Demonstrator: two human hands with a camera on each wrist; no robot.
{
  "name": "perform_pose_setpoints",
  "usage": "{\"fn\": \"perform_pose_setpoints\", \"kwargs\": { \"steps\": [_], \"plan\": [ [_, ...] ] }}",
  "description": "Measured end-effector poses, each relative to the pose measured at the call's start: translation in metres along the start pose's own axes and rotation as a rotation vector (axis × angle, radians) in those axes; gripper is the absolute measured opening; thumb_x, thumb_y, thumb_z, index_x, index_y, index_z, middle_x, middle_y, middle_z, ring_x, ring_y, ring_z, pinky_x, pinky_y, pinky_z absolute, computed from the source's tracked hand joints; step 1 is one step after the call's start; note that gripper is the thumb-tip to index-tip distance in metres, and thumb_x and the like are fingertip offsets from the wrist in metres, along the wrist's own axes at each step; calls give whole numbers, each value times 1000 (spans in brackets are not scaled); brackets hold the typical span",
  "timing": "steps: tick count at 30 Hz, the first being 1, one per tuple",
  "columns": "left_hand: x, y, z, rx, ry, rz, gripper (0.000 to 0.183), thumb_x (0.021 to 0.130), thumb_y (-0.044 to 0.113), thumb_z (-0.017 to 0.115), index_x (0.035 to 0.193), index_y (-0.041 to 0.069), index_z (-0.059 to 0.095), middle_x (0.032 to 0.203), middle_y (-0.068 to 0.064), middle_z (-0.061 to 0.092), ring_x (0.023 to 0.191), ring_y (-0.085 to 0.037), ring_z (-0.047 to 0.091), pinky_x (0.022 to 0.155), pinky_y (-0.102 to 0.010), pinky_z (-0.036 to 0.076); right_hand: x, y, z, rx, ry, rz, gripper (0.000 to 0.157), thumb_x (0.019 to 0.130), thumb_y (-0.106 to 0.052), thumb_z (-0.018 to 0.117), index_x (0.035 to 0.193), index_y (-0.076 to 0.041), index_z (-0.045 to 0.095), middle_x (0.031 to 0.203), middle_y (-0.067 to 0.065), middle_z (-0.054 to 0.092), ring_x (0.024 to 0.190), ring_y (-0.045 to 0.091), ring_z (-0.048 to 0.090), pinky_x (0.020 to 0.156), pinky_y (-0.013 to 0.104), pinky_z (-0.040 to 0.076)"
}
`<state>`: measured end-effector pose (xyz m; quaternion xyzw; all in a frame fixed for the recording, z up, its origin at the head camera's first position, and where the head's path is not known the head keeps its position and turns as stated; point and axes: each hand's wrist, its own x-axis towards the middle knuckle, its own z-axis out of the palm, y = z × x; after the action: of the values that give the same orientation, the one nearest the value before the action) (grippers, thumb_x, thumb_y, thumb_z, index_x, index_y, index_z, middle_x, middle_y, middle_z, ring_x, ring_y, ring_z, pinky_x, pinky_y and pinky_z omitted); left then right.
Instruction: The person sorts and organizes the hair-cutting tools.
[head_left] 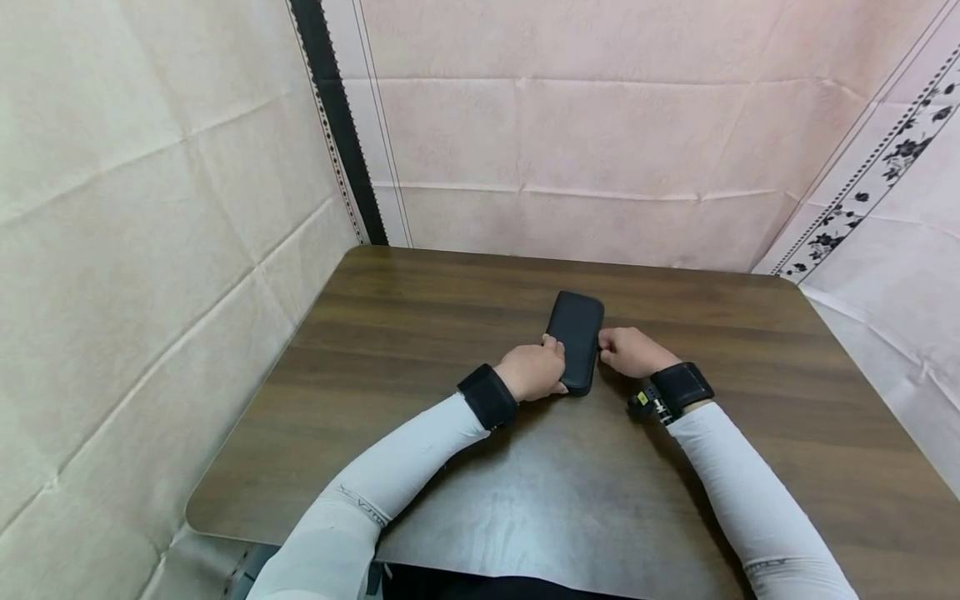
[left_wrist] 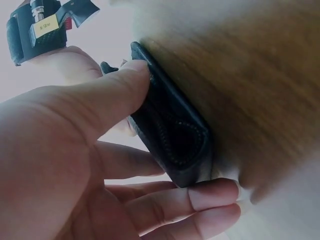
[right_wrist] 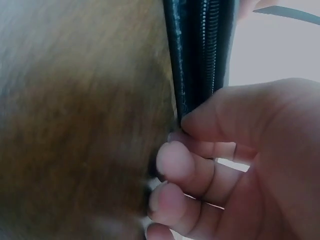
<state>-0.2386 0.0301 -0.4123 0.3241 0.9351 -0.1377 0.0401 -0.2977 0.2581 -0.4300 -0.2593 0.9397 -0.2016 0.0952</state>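
Observation:
A black zip-around wallet [head_left: 576, 333] is on the brown table, its long side pointing away from me. My left hand [head_left: 534, 371] grips its near left side, thumb on one face and fingers beneath, as the left wrist view shows. At the wallet's right edge, my right hand [head_left: 636, 352] pinches with thumb and forefinger beside the zipper [right_wrist: 210, 45]. Those fingertips mostly cover the zipper pull. In the left wrist view, zipper teeth [left_wrist: 165, 145] curve round the near end of the wallet; whether it gapes there I cannot tell.
The wooden table [head_left: 420, 317] reaches out on both sides of the wallet. Pale cloth [head_left: 600, 133] hangs behind it and along both sides. Each wrist wears a black band [head_left: 487, 397], and a small camera [head_left: 647, 402] sits on the right one.

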Motion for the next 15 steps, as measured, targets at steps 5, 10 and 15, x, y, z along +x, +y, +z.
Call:
{"fn": "perform_pose_setpoints", "kwargs": {
  "steps": [5, 10, 15],
  "plan": [
    [0, 0, 0, 8, -4, 1, 77, 105, 56, 51, 159, 1, 39, 158, -21, 48, 91, -13, 74, 73, -25, 61, -1, 0, 1, 2, -14, -13, 19, 97, -4, 59, 80, -9, 52, 70, 0, 46, 63, 16, 49, 61, 30, 38],
    [0, 1, 2, 8, -5, -3, 77, 105, 56, 52, 159, 1, 40, 158, -21, 48, 90, -13, 74, 73, -25, 60, -1, 0, 1, -6, -20, -33, 19, 96, -3, 58, 80, -9, 52, 70, 0, 46, 63, 16, 48, 61, 29, 38],
    [1, 1, 2, 13, 5, -11, 78, 104, 56, 54, 158, 1, 41, 157, -20, 49, 83, -11, 73, 71, -26, 61, -1, -1, -1, -14, -31, -34, 18, 96, -3, 58, 81, -10, 53, 71, 0, 47, 64, 15, 49, 62, 30, 39]
  ]
}}
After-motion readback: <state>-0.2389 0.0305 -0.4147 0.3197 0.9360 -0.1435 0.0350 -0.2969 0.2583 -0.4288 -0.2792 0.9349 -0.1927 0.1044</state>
